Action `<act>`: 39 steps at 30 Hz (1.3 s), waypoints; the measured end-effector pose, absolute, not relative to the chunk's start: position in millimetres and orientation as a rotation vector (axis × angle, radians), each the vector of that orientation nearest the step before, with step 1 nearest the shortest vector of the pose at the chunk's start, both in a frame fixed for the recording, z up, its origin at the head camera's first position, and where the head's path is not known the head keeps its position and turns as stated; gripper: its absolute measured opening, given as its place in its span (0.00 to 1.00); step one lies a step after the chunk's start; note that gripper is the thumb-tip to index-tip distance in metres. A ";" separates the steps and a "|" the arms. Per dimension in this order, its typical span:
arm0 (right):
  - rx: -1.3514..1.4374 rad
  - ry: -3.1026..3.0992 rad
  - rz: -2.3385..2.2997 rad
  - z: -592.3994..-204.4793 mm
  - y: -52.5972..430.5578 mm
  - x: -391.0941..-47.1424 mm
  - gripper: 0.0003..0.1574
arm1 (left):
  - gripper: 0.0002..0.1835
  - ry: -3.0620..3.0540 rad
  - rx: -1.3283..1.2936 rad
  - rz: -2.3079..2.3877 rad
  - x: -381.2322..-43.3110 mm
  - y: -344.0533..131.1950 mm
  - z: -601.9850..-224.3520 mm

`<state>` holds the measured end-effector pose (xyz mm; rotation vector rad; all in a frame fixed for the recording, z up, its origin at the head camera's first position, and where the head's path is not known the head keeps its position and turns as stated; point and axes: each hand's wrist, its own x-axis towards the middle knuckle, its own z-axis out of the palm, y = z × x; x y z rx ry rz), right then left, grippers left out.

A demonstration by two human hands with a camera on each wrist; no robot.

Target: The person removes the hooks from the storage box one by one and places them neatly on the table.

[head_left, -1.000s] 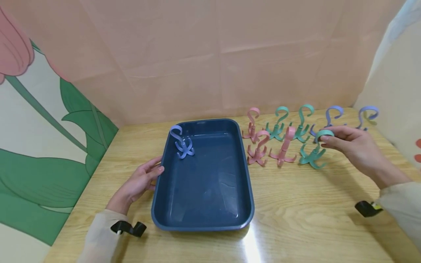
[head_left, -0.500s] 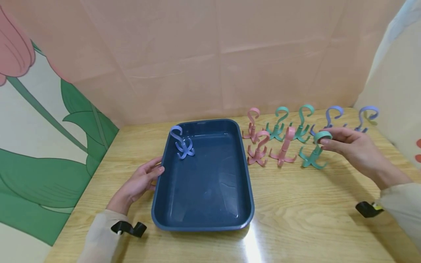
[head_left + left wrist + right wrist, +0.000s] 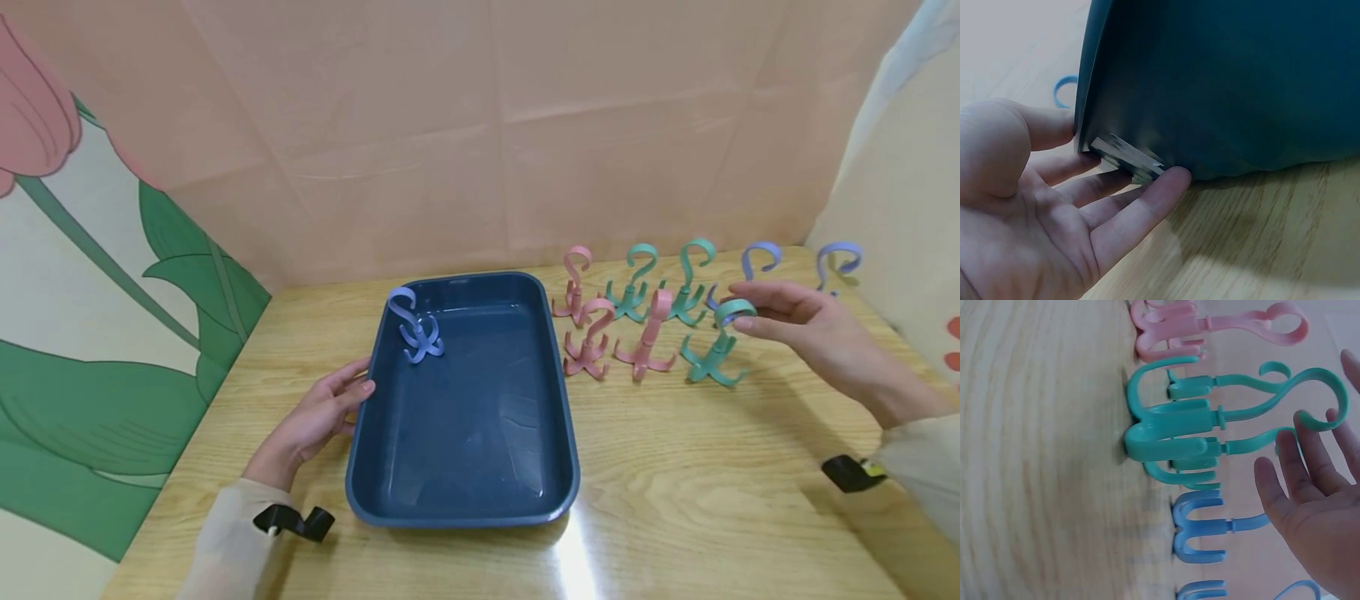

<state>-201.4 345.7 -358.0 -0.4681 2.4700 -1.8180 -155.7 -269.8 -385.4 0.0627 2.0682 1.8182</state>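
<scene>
A dark blue tray (image 3: 465,523) lies on the table, a purple octopus-shaped hanging hook (image 3: 422,337) inside at its upper left. My left hand (image 3: 315,421) holds the tray's left side, the thumb at the rim and the other fingers underneath in the left wrist view. On the right, my right hand (image 3: 817,337) is at the curled top of a green hook (image 3: 712,358), which stands on its prongs. In the right wrist view its fingers (image 3: 1319,462) are spread loosely around that curl, no firm grip visible.
Behind the green hook are two more green hooks (image 3: 686,300) and two purple ones (image 3: 761,258), partly hidden by my right hand. Three pink hooks (image 3: 645,350) stand between them and the tray. A pink-beige sheet (image 3: 495,150) covers the back wall.
The green hook has turned and shifted slightly right, then stays put. My right fingers have loosened around its top and the wrist has drawn a little right. The left hand stays still.
</scene>
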 end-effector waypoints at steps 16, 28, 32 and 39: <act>-0.667 2.479 -1.869 -308.7 317.8 -185.9 0.32 | 0.33 2.063 0.069 1.824 -155.3 -271.1 -386.2; -0.610 2.439 -1.881 -271.8 254.3 -171.7 0.30 | 0.33 2.067 0.063 1.820 -155.4 -270.7 -386.0; -0.699 2.317 -1.998 -267.9 229.0 -175.4 0.28 | 0.33 2.071 0.064 1.820 -155.6 -271.2 -386.1; -0.734 2.245 -2.041 -262.9 183.9 -183.5 0.28 | 0.32 2.076 0.043 1.823 -156.3 -269.6 -385.5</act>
